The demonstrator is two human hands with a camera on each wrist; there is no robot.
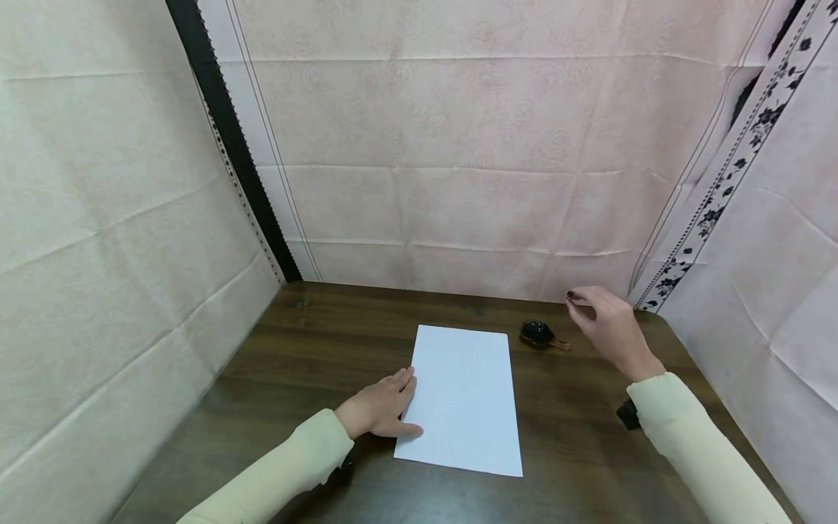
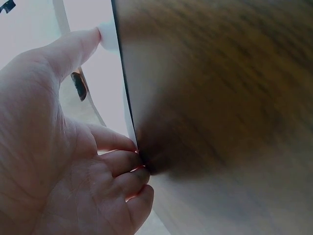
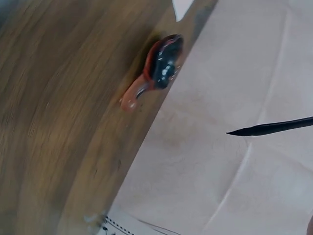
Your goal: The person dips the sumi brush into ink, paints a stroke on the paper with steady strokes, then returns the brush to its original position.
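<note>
A white sheet of paper (image 1: 461, 400) lies on the wooden table. My left hand (image 1: 385, 404) rests along its left edge, the thumb on the sheet and the fingers extended at the border; the left wrist view shows this hand (image 2: 83, 132) from the palm side. My right hand (image 1: 609, 327) is raised at the back right, thumb and fingertips pinching an ink brush. Its black pointed tip (image 3: 269, 129) shows in the right wrist view, while most of the handle is hidden. Left of that hand sits a small brown spoon-shaped dish (image 3: 131, 97) with glossy black ink (image 1: 538, 332).
The brown wood-grain table (image 1: 314, 342) ends at a pale cloth backdrop (image 1: 458, 204). Similar cloth hangs at the left (image 1: 118, 218), and a cloth with a black floral border (image 1: 727, 182) hangs at the right.
</note>
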